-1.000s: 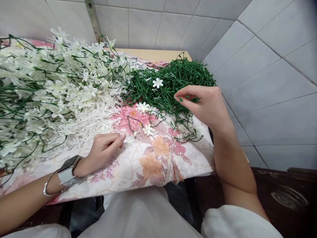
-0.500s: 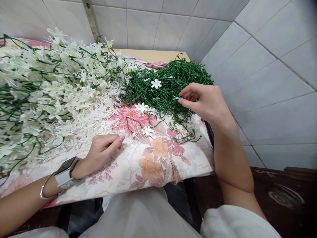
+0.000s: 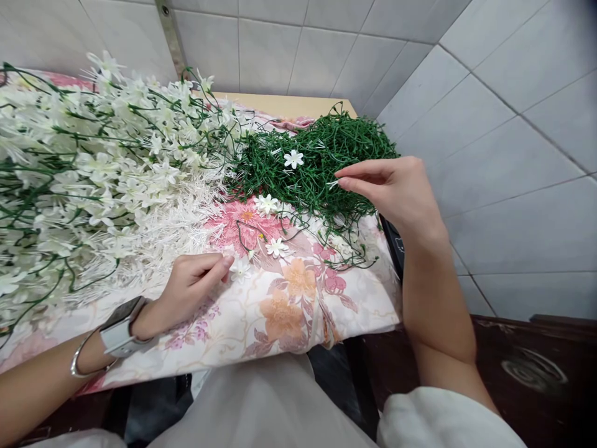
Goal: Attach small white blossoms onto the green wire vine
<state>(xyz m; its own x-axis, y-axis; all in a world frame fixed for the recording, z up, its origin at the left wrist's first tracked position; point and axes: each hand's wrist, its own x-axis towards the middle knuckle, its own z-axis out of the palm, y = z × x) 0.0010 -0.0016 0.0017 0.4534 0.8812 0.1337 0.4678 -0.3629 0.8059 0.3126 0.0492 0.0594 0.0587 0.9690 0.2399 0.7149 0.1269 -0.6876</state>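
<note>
My right hand (image 3: 394, 190) pinches a white artificial stamen (image 3: 332, 184) between thumb and fingertips, just over the front of a heap of green plastic stems (image 3: 354, 140). My left hand (image 3: 198, 283) rests on the flowered cloth, fingers curled in and thumb pressed along them; whatever it may hold is hidden. A blurred white flower (image 3: 240, 269) lies just past its thumb. Loose white blossoms, one (image 3: 277, 247) with a thin green stem near it, lie between the hands. Another white blossom (image 3: 293, 159) sits on the stem heap.
A large pile of white artificial flowers (image 3: 97, 168) with green stems fills the left side. White stamens (image 3: 186, 208) are heaped along its front. The flowered cloth (image 3: 284, 311) covers the table, whose bare wooden edge (image 3: 280, 102) shows behind. Tiled walls (image 3: 508, 168) close the back and right.
My right hand's fingers have straightened and drawn together round the stamen, and its wrist has shifted slightly right. My left hand has stayed nearly still.
</note>
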